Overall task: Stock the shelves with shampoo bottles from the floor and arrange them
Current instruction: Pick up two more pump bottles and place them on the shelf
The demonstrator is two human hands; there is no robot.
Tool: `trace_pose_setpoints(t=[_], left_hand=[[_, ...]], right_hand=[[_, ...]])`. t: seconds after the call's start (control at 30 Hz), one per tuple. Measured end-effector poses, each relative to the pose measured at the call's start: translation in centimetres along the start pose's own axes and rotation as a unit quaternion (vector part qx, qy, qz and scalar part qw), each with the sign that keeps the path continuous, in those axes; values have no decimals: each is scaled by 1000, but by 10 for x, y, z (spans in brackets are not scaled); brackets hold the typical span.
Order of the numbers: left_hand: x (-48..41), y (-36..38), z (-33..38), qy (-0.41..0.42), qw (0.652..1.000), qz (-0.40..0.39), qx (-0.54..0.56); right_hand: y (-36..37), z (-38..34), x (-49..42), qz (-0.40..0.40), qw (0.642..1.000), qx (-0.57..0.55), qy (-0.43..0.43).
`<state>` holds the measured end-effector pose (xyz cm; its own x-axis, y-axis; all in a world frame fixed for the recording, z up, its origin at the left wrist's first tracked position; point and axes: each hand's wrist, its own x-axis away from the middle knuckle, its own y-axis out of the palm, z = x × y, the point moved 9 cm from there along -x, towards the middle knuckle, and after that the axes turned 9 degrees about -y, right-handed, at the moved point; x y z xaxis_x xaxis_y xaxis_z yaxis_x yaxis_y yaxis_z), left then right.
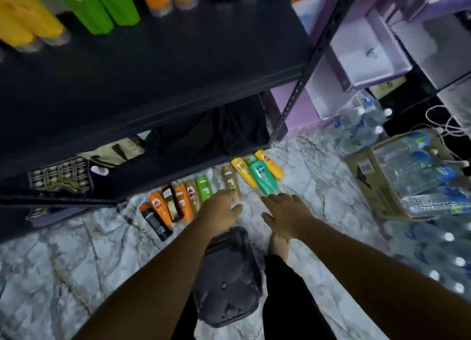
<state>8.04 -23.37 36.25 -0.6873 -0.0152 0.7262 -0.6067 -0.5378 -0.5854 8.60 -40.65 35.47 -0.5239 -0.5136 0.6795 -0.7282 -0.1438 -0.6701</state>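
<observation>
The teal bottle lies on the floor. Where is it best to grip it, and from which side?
Grip the teal bottle across its body, near the end closest to the right hand, coming from above: it lies flat, with yellow bottles close on both sides.

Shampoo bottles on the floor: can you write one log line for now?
phase: reaching down | left hand: open, near beige bottle | right hand: open, near teal bottle | held: nothing
</observation>
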Motion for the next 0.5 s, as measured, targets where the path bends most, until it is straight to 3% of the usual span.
trace_pose_setpoints(t=[0.17, 0.37, 0.5], left_hand=[[-126, 59, -35, -3, 1000, -22, -7], [-284, 157, -78, -38, 996, -27, 77], [-358, 210, -76, -42, 990, -35, 128]], right_hand=[[71, 60, -113, -10, 997, -46, 53], [151, 153, -254, 27, 991, -87, 95], [183, 207, -312, 107, 977, -143, 119]])
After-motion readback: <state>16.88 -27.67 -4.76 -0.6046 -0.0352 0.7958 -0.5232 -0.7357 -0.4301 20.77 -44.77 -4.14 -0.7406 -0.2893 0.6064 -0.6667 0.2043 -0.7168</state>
